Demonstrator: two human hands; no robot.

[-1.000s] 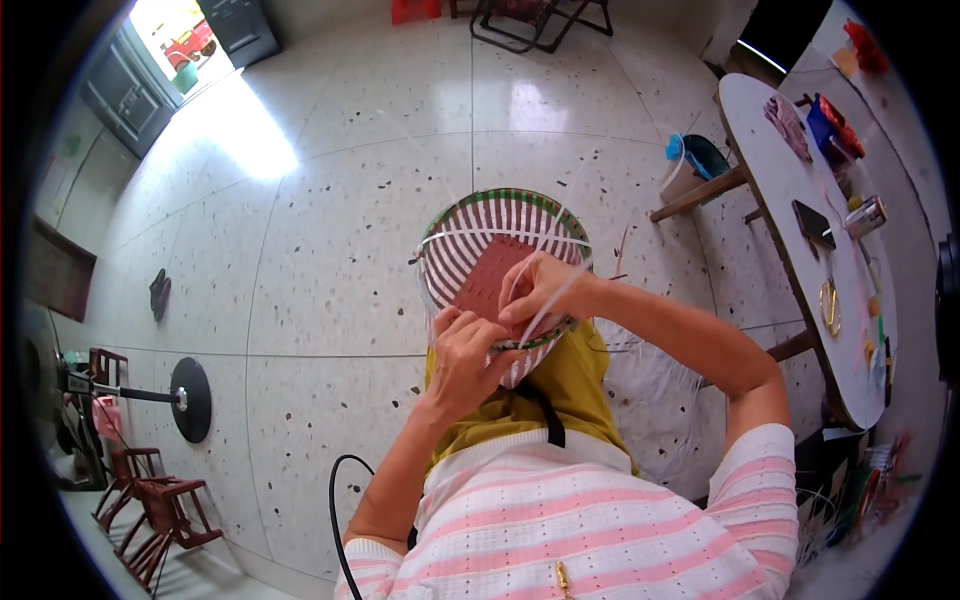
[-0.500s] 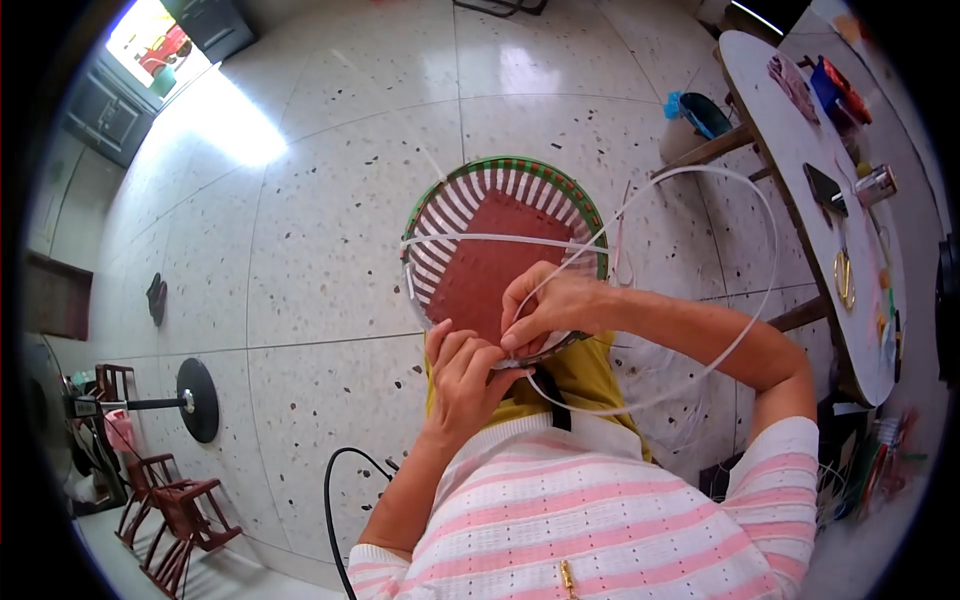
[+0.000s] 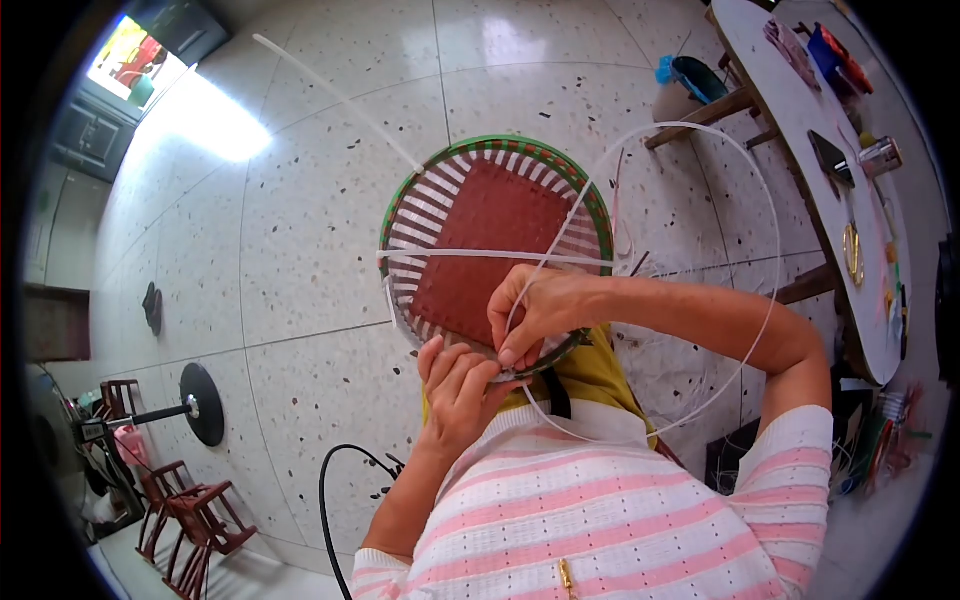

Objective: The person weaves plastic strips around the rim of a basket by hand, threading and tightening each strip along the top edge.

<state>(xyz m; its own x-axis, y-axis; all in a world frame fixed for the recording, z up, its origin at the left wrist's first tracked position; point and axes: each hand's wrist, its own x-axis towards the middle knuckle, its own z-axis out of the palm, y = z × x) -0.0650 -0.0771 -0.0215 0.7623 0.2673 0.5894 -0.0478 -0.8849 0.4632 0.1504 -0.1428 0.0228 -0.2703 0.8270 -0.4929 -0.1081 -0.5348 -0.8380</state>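
Observation:
A round woven basket with a green rim (image 3: 533, 143) sits at my lap, its dark red base panel (image 3: 490, 225) ringed by white and red weave. My left hand (image 3: 460, 388) is closed on the near rim, thumb beneath and fingers over the edge. Beside it, my right hand (image 3: 532, 312) pinches a thin white plastic strip (image 3: 680, 125) at the rim, fingertips close to the left ones. That strip loops out widely to the right and back under the rim. Another white strip (image 3: 480, 254) spans the basket opening. The exact spot between my fingertips is hidden.
A white table (image 3: 790, 130) on the right carries a phone (image 3: 830, 158), a can (image 3: 880, 157) and gold-handled scissors (image 3: 852, 255). A bin (image 3: 680, 105) stands near its legs. Small wooden chairs (image 3: 205, 515) and a black round-based stand (image 3: 203, 405) are at left.
The basket has shifted slightly left and turned more face-up to view. A long white strip now shows sticking out past its upper-left rim. Both hands stay at the near rim.

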